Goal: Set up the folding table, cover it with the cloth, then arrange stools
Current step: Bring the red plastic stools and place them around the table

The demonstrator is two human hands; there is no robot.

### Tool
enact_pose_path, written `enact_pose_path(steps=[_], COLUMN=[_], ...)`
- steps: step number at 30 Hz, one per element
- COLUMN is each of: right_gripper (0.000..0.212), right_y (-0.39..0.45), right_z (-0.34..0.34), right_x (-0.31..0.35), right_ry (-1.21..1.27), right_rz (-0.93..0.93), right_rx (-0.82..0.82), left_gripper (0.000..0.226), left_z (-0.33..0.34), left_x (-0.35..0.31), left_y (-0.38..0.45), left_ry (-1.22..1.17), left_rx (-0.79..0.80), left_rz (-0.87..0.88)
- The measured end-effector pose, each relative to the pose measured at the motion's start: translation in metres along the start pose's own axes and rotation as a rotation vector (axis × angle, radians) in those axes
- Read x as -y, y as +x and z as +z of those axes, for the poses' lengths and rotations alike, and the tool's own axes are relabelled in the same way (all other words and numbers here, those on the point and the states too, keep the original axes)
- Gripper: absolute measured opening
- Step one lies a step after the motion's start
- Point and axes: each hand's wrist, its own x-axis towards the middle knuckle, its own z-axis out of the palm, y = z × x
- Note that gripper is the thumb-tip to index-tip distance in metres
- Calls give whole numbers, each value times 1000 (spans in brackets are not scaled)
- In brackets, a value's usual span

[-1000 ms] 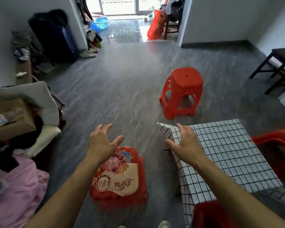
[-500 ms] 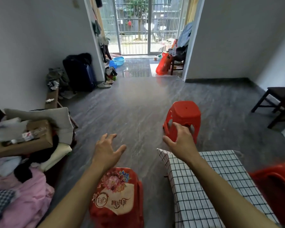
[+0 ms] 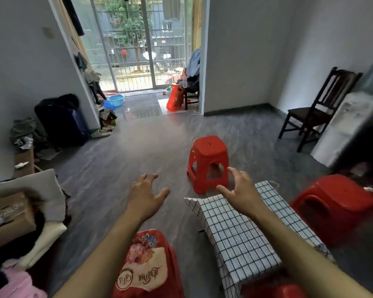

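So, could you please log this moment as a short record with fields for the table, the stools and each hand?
table: folding table covered by checked cloth
stools: plain red stool upright on floor beyond table; red stool with flower print beside table, near person; another red stool on table's far side
left hand: raised, fingers spread, holds nothing
right hand: raised above cloth, fingers spread, holds nothing

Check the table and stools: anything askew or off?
The cloth lies flat on the table, and the stools stand upright. One oddity: the far stool stands clear of the table, while the right stool and flowered stool sit close beside it. Both hands, left and right, hold nothing.
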Motion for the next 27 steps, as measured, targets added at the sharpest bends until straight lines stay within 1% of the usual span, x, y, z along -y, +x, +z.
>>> enact_pose_path(steps=[5, 9, 13, 16, 22, 24, 27], right_gripper=[72, 73, 76, 74, 73, 73, 72], right_y=[-80, -164, -257, -311, -412, -450, -495], right_z=[-34, -55, -87, -114, -161, -180, -212], right_x=[-13, -39, -71, -98, -166, -202, -243], right_ry=[-56, -142, -191, -192, -97, -68, 2], right_rz=[131, 272, 423, 488, 539, 588, 635], right_rx=[-117, -189, -248, -317, -416, -440, -468], left_gripper=[63, 62, 64, 64, 63, 62, 59], left_z=[13, 45, 82, 103, 149, 169, 195], left_x=[-28, -54, -99, -136, -201, -231, -274], left_y=[-21, -54, -125, -178, -261, -298, -363], left_ry=[-78, -204, -233, -212, -160, -151, -212], left_rx=[68, 191, 350, 410, 452, 465, 490], left_rz=[177, 305, 420, 520, 589, 581, 558])
